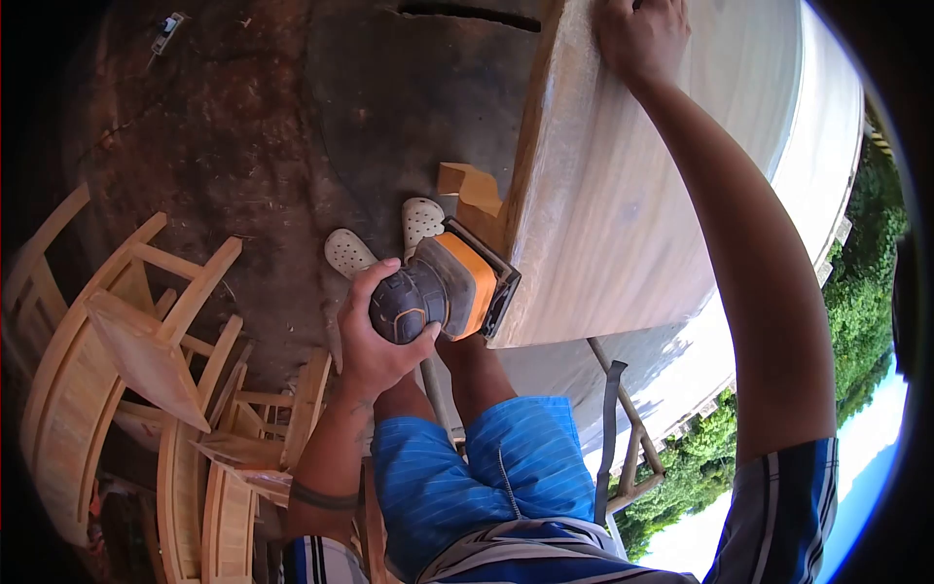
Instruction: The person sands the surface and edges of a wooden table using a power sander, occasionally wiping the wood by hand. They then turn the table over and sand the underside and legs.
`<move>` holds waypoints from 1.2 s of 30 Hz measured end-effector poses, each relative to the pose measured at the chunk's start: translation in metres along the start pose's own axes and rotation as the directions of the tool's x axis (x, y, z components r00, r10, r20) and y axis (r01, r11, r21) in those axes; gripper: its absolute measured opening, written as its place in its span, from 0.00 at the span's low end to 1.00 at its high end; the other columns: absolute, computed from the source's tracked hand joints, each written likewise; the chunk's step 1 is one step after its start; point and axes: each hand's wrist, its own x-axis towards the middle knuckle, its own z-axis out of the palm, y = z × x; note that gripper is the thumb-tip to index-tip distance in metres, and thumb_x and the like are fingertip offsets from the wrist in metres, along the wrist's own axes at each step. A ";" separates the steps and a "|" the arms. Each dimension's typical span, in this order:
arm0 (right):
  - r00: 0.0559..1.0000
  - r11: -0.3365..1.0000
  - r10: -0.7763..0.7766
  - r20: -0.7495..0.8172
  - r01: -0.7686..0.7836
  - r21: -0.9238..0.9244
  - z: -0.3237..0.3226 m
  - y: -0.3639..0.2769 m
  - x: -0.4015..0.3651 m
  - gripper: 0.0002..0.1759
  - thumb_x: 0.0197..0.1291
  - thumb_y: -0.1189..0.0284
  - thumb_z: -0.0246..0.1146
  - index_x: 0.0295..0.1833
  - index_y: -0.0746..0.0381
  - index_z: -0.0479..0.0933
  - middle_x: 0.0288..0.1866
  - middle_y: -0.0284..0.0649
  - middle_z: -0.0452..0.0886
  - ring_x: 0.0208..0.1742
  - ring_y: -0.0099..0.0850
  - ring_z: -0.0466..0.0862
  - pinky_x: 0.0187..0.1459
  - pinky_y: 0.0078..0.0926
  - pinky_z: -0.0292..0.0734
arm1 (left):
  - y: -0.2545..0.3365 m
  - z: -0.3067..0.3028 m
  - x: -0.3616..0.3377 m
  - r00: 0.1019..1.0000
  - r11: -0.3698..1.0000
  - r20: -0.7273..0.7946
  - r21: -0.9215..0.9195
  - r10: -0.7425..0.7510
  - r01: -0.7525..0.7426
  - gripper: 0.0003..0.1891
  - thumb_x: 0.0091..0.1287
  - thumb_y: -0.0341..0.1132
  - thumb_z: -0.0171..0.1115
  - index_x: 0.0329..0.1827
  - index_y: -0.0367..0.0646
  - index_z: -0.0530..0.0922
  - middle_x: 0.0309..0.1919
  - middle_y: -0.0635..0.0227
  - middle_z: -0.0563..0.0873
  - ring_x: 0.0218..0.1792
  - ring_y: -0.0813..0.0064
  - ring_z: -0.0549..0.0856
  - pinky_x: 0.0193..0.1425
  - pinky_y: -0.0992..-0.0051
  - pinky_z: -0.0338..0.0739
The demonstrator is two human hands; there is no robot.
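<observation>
My left hand (375, 336) is wrapped round the dark rounded top of an orange and black electric sander (469, 284). The sander is tilted sideways, its flat pad right at the near corner of a large pale wooden panel (613, 214). Along its left side, the panel shows a thick, rough-looking edge. At the top of the view, my right hand (644, 44) rests on the panel near that edge. The frame's top border cuts off its fingers, and a small dark patch shows between them.
Several unpainted wooden chairs (146, 355) are heaped at lower left. A curled tan strip (472, 190) lies beside the panel, near my white clogs (424, 222). A dark strap (610, 428) hangs by a wooden frame (637, 453) at right. A small object (167, 31) lies on the stained floor (243, 127).
</observation>
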 end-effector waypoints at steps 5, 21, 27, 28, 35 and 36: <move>0.999 0.999 -0.042 -0.033 0.043 0.020 0.007 0.011 0.002 0.25 0.72 0.66 0.52 0.69 0.67 0.73 0.72 0.54 0.73 0.74 0.51 0.70 0.75 0.43 0.62 | 0.020 0.000 0.053 1.000 0.993 -0.009 -0.116 0.005 -0.006 0.40 0.47 0.27 0.78 0.67 0.44 0.72 0.53 0.55 0.83 0.51 0.63 0.87 0.58 0.67 0.82; 0.998 0.997 -0.061 -0.015 0.060 -0.045 0.009 0.021 0.003 0.25 0.73 0.65 0.51 0.69 0.66 0.73 0.72 0.53 0.74 0.74 0.50 0.71 0.76 0.41 0.63 | -0.015 -0.002 0.026 0.996 0.983 0.064 -0.166 -0.063 0.073 0.41 0.46 0.27 0.79 0.68 0.46 0.72 0.53 0.56 0.83 0.54 0.64 0.86 0.59 0.66 0.81; 0.999 0.999 -0.045 -0.005 0.044 -0.024 0.007 0.014 0.001 0.25 0.72 0.66 0.52 0.69 0.66 0.73 0.72 0.54 0.74 0.74 0.50 0.71 0.75 0.42 0.63 | 0.026 -0.003 0.075 0.994 0.994 -0.019 0.005 0.107 -0.107 0.40 0.46 0.26 0.78 0.67 0.47 0.74 0.53 0.55 0.83 0.49 0.60 0.88 0.54 0.64 0.85; 0.999 0.999 -0.045 -0.015 0.045 -0.014 0.008 0.014 0.001 0.25 0.72 0.66 0.52 0.69 0.67 0.73 0.71 0.54 0.74 0.74 0.51 0.71 0.75 0.42 0.63 | 0.034 -0.004 0.073 0.989 0.987 -0.013 0.068 0.144 -0.143 0.40 0.45 0.26 0.78 0.67 0.50 0.75 0.52 0.55 0.81 0.49 0.57 0.88 0.54 0.62 0.86; 0.998 0.999 0.033 -0.056 -0.031 0.038 0.004 0.002 -0.004 0.25 0.70 0.66 0.54 0.68 0.66 0.74 0.71 0.55 0.73 0.74 0.52 0.70 0.76 0.43 0.61 | 0.076 -0.014 0.029 0.906 0.833 0.296 0.381 0.301 -0.401 0.44 0.44 0.25 0.79 0.69 0.58 0.73 0.55 0.52 0.77 0.50 0.50 0.87 0.49 0.59 0.89; 0.998 0.998 0.053 -0.040 -0.052 0.027 0.000 -0.002 -0.004 0.25 0.70 0.65 0.54 0.68 0.66 0.74 0.72 0.54 0.73 0.75 0.50 0.69 0.76 0.44 0.61 | 0.082 -0.012 0.027 0.886 0.775 0.328 0.442 0.328 -0.451 0.45 0.43 0.26 0.80 0.68 0.62 0.73 0.56 0.51 0.75 0.48 0.48 0.87 0.45 0.58 0.90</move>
